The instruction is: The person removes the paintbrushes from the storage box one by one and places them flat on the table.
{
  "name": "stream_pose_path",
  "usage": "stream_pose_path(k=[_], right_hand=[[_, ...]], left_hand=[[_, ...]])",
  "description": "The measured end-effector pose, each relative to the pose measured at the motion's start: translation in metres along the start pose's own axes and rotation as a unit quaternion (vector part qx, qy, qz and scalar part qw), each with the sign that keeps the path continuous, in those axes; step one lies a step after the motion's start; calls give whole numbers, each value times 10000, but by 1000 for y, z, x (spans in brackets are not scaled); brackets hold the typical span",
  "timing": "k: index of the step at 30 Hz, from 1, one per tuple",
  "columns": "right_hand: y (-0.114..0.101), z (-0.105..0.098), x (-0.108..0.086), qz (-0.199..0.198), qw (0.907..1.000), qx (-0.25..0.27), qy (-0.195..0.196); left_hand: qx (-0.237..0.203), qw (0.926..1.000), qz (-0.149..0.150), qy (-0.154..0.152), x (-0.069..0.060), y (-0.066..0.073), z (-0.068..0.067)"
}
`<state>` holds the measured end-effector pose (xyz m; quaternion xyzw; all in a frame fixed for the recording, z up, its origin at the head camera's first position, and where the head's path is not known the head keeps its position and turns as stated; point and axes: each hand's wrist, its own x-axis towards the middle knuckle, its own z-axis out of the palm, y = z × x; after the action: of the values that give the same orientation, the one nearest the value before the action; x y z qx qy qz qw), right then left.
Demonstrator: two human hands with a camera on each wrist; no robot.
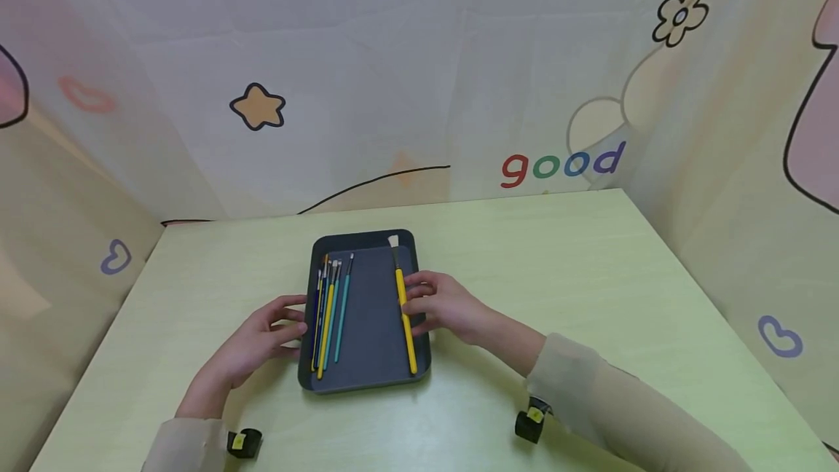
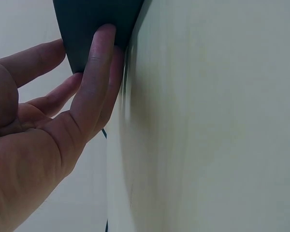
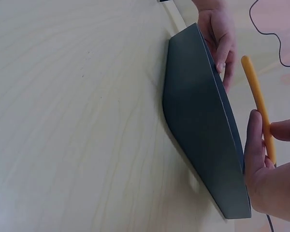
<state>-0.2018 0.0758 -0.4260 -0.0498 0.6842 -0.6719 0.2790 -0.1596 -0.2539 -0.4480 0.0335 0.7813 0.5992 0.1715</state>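
A dark rectangular tray (image 1: 370,312) lies on the table with several thin brushes (image 1: 334,312) along its left side. My left hand (image 1: 258,341) touches the tray's left wall with fingers fairly straight; the left wrist view shows the hand (image 2: 72,111) with fingertips on the dark wall (image 2: 92,14). My right hand (image 1: 448,304) pinches a yellow-handled brush (image 1: 405,312) with white bristles, above the tray's right side. In the right wrist view, thumb and fingers of that hand (image 3: 270,169) hold the yellow handle (image 3: 256,87) over the tray wall (image 3: 198,116).
A pale wooden table (image 1: 557,261) extends around the tray. Behind it and at both sides hangs a printed curtain (image 1: 393,93). Black devices (image 1: 245,443) (image 1: 532,419) are beside the two wrists.
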Motion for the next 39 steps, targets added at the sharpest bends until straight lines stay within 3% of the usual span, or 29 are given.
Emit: stream_pose_path(k=[7, 20, 39], right_hand=[[0, -8, -7, -142, 9999, -6, -46], [7, -31, -9, -100, 9996, -47, 262], [21, -53, -2, 278, 9951, -604, 730]], left_hand=[[27, 10000, 17, -5, 1, -1, -2], [33, 10000, 36, 25, 1, 1, -1], [24, 9997, 88, 226, 2, -2, 0]])
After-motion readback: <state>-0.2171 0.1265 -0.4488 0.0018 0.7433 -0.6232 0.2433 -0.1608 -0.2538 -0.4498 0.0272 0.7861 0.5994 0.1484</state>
